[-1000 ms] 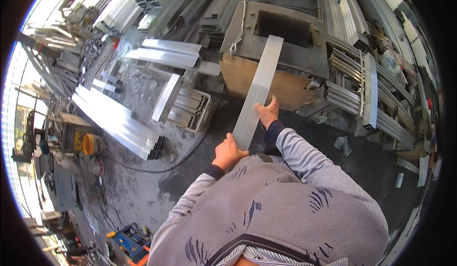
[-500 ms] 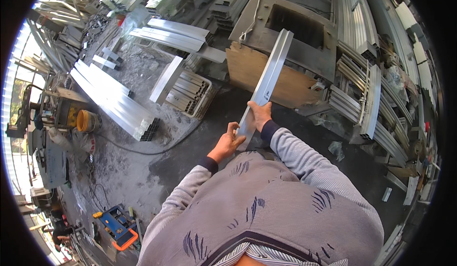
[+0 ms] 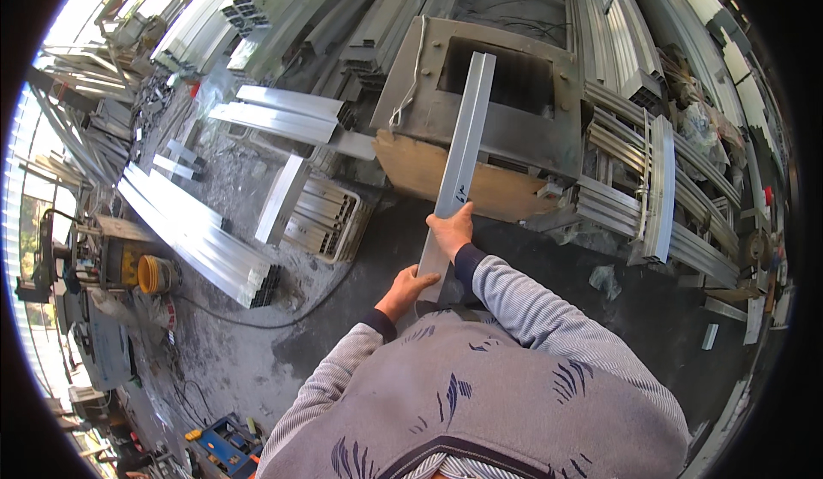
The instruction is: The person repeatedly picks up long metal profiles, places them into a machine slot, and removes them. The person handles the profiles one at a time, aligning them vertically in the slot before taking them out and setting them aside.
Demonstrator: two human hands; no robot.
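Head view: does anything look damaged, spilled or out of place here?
Two things. The wooden board, partly hidden by the held metal bar, has a ragged right end, as if worn or broken. A crumpled plastic scrap lies loose on the dark floor.

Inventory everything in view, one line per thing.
Held profile: 1, silver, centre
Metal box: 1, grey, upper centre
Wooden board: 1, brown, box's near side
Crate: 1, pale, left of board
Profile stacks: several, silver, left, top, right
Bucket: 1, yellow, far left
Cable: 1, dark, left floor
Plastic scrap: 1, clear, right floor
Unclear item: 1, blue, lower left
Left hand: 1, dark-cuffed, on held profile's near end
Right hand: 1, dark-cuffed, farther along it
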